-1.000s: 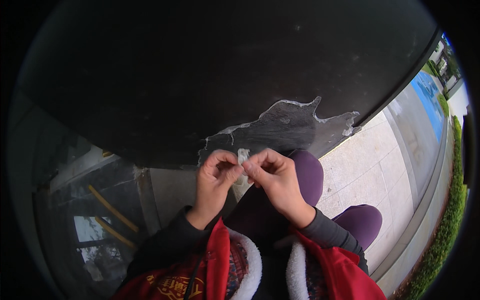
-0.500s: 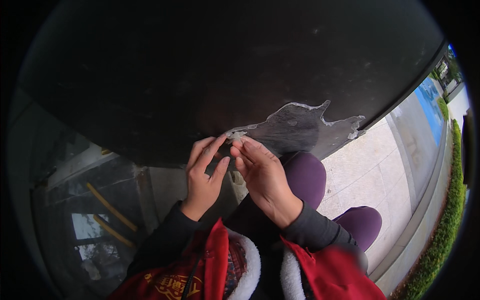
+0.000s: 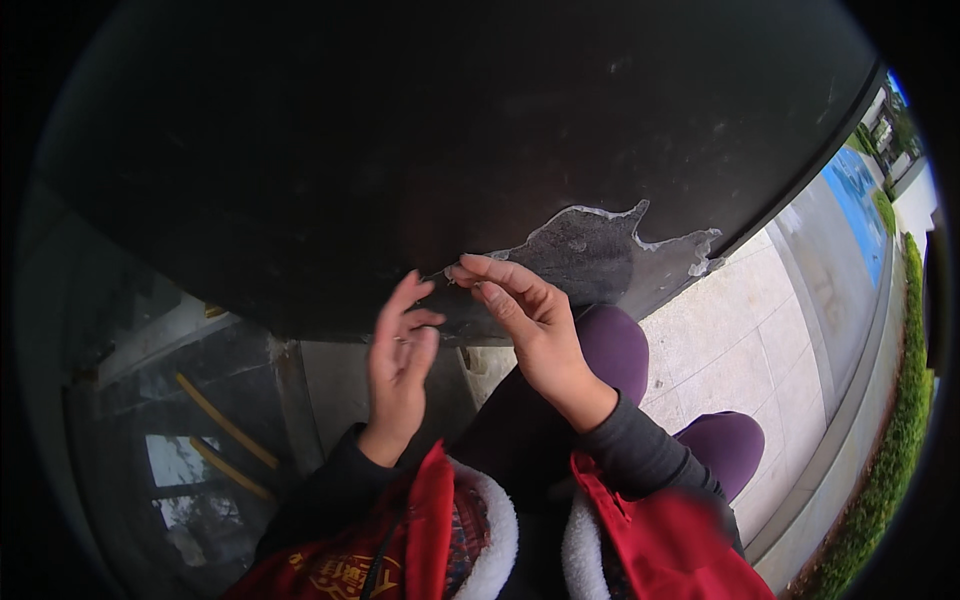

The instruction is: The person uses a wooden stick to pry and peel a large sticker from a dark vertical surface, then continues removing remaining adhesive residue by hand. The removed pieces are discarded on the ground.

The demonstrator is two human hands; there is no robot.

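Observation:
A dark panel [image 3: 330,180] spans the view ahead of me, its clear film or coating torn along a jagged pale edge. Below that edge lies a bare, greyer patch [image 3: 580,255]. My right hand [image 3: 548,335] has its fingertips at the left end of the torn edge, seemingly touching it, with the thumb held away from the fingers. Beside it on the left, my left hand [image 3: 397,365] is raised just off the panel. Its fingers are spread and partly motion-blurred, and nothing shows in them.
My knees in purple trousers [image 3: 612,350] are close under the panel. Pale paving [image 3: 740,330] runs along the right, bordered by a kerb and green hedge [image 3: 880,440]. A dark glossy surface with yellow strips [image 3: 225,420] is at lower left.
My left hand has drawn back and down from the torn edge. The right hand's fingers have shifted slightly left and up, and the crumpled whitish piece between the hands no longer shows.

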